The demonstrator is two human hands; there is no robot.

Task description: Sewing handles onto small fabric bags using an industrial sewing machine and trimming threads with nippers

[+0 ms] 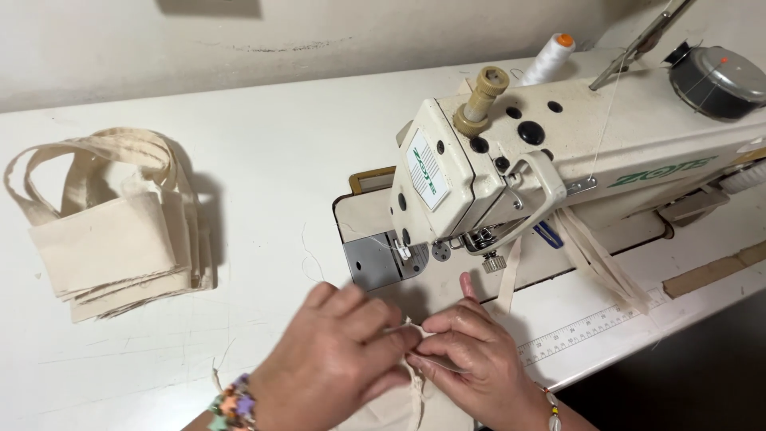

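My left hand (pixel 339 359) and my right hand (pixel 471 355) meet at the front of the white table, fingertips pinched together on a small piece of cream fabric (pixel 415 383) with a narrow strap hanging down. Most of that fabric is hidden under my hands. Both hands sit just in front of the needle plate (pixel 375 259) of a cream industrial sewing machine (pixel 511 160). A beaded bracelet circles each wrist.
A stack of cream fabric bags with handles (pixel 112 231) lies at the left of the table. A white thread cone (pixel 550 57) stands behind the machine. Cream straps (pixel 598 259) hang off the machine bed. A ruler strip (pixel 582 327) runs along the table's front right.
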